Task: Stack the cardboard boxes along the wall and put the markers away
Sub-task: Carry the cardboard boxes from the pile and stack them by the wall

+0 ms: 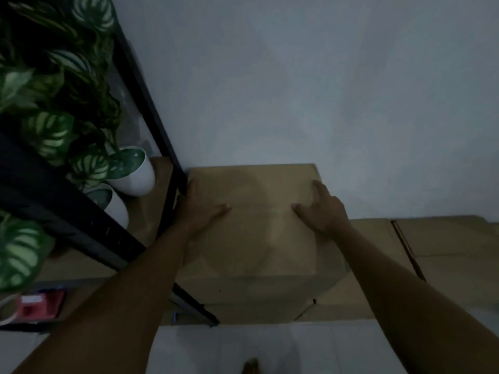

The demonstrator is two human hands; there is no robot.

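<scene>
Against the wall, a closed box sat on top of another box, its far edge touching the wall and its left side just beside a black rack. Both hands lay on its top. On the left hand the grip was apart — fingers straight and flat on the top near the left edge, thumb pointing right. On the right hand the grip was also apart, fingers loosely spread over the top near the right edge, thumb pointing left; nothing was pinched or held. A third, lower box lay to the right, along the same wall, with a dark seam running across its top. The rack held leafy plants in white pots on a wooden shelf. On a lower shelf at the left edge sat a red thing — too blurred to name. Pale floor tiles showed at the bottom. No markers could be made out in the dim light.
</scene>
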